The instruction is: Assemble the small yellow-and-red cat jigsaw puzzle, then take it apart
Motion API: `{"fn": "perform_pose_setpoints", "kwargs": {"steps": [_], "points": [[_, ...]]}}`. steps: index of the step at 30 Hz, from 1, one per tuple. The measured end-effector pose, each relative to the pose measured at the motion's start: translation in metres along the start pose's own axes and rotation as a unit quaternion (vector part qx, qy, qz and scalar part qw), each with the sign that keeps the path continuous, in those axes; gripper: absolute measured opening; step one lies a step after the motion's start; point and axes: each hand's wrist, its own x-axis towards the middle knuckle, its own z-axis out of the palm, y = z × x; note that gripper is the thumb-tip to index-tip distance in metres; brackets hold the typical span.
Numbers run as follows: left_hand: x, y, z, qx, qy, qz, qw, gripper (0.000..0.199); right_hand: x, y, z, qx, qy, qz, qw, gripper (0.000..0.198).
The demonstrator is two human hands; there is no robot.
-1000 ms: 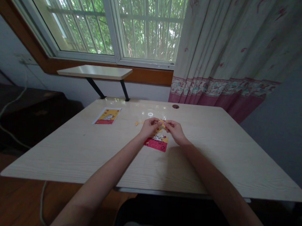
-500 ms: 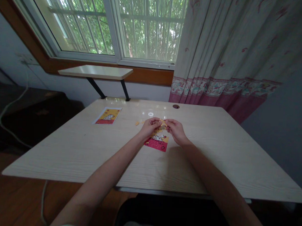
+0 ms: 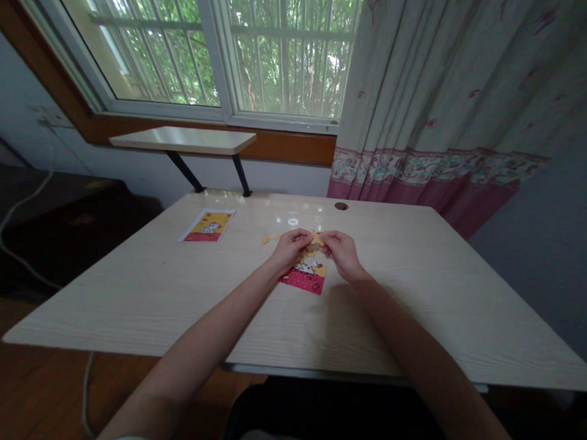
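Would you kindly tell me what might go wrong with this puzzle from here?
The left hand is close to the loose pieces on the table, so it might nudge them away. It and the right hand have yellow pieces between their fingers, at the far side of the puzzle; a slip could perhaps disturb the pieces there.

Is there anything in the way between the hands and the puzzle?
Nothing visible. The left hand and right hand pinch yellow pieces at the far end of the puzzle; loose pieces lie off to the left. Hands hide part of the puzzle.
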Motion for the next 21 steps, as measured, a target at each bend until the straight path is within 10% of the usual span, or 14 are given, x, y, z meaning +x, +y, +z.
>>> {"fn": "perform_pose_setpoints", "kwargs": {"steps": [15,21], "points": [[0.006,0.014,-0.013,0.02,0.065,0.025,0.997,0.036,0.004,0.002,-0.012,-0.014,-0.029,0.029,0.999,0.028],[0.01,0.018,-0.027,0.144,0.08,0.01,0.986,0.017,0.01,0.01,-0.021,-0.233,-0.012,-0.051,0.971,0.016]]}}
